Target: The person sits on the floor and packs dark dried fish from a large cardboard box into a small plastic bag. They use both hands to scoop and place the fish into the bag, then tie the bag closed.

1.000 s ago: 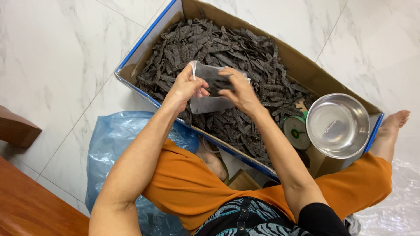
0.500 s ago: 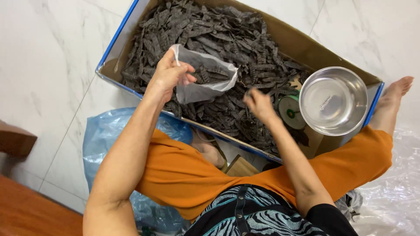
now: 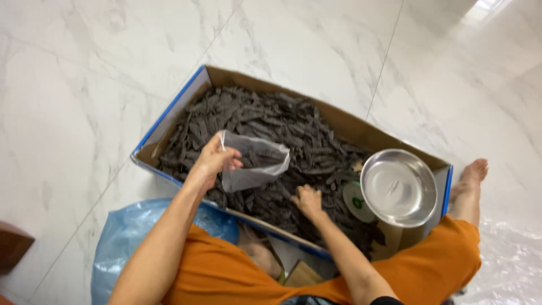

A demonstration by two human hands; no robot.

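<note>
The head camera looked down at one cardboard box (image 3: 186, 107) on a white marble floor (image 3: 84, 85), filled with a heap of dark dried strips (image 3: 271, 121), too many to count. The left hand (image 3: 213, 161) held one clear plastic bag (image 3: 254, 164) over the heap, fingers pinched closed on its rim; the bag's long axis ran sideways, mouth towards the right. The right hand (image 3: 307, 201) lay in the strips, fingers curled among them. One steel bowl (image 3: 398, 187) sat at the box's right end.
</note>
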